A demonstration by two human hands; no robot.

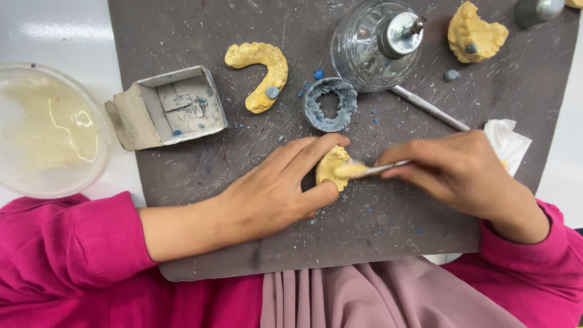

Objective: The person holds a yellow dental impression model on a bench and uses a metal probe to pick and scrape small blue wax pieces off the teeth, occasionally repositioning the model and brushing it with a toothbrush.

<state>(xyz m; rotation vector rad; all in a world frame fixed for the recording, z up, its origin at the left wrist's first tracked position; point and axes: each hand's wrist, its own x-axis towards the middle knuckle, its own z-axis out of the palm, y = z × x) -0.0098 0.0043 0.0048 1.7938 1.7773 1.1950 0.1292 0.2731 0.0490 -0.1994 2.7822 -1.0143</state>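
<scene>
Head view: I am steadying a yellow plaster dental cast (331, 167) on the grey mat (182, 36) with my left hand (276, 188), fingers clasped round it so it is not sliding. My right hand (455, 167) is pinching a slim metal instrument (379, 169), its tip meeting the cast. Farther off are lying a chalky arch-shaped cast (261, 70), a bluish wax ring (330, 104) and a glass spirit lamp (376, 42).

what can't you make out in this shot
Head view only:
- Yellow cast: mostly hidden by the left hand.
- Tool: tip blurred, handle buried in the right hand.
- Tissue: partly behind that hand.
- Metal object: cut off by the top edge.
</scene>
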